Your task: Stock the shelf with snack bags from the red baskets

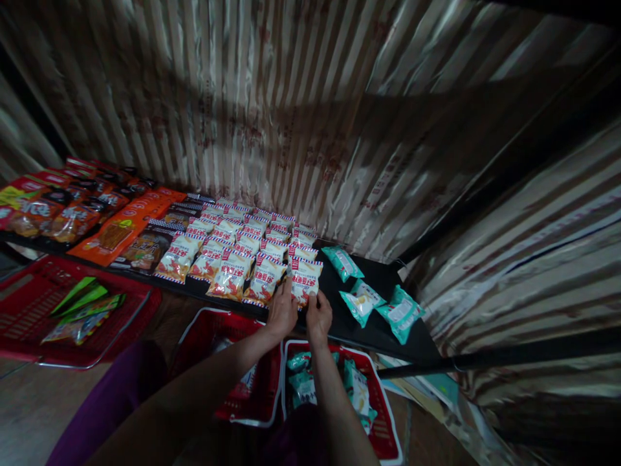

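Note:
A white, red and yellow snack bag (305, 279) stands at the front right end of several rows of matching bags on a black shelf (334, 304). My left hand (283, 312) is at its lower left side, fingers closed against the bag's edge and beside the neighbouring snack bag (264, 278). The lower right corner of the same bag is pinched between the thumb and fingers of my right hand (319, 317). Right of the rows, a few teal snack bags (361, 301) lie loosely on the shelf.
Below the shelf stand a red basket (388, 424) with teal bags, a middle red basket (194, 323) and a left red basket (24, 304) holding green packets (80, 298). Orange packets (121, 226) fill the shelf's left. Corrugated sheeting (291, 97) rises behind; a dark bar (509, 349) crosses at right.

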{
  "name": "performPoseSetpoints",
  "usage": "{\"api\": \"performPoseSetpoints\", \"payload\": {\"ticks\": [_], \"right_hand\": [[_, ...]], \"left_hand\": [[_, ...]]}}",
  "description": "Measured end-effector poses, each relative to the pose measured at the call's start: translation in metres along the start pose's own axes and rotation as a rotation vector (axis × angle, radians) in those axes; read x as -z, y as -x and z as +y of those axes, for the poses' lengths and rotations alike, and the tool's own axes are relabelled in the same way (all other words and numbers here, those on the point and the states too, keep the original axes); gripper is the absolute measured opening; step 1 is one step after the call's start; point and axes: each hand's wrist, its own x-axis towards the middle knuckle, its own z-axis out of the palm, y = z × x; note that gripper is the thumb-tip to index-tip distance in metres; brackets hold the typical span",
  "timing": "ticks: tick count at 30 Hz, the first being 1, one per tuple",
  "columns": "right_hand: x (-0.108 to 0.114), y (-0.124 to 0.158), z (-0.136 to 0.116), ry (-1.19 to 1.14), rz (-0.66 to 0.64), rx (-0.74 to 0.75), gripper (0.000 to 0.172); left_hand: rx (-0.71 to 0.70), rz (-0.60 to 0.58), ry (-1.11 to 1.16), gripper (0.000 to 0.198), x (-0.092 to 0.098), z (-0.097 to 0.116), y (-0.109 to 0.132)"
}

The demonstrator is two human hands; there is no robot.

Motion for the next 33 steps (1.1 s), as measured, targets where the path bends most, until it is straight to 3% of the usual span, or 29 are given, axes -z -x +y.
{"api": "performPoseSetpoints", "payload": {"ticks": [13,33], "right_hand": [[-0.002,0.005,-0.001,0.164,-0.030,0.047,0.048],[-0.001,0.002,0.000,0.133,-0.088,-0.047,0.057]], "left_hand": [[0.012,-0.051,-0.024,0.063,-0.009,0.003,0.008],[0.006,-0.063,0.010,0.065,-0.010,-0.003,0.011]]}}
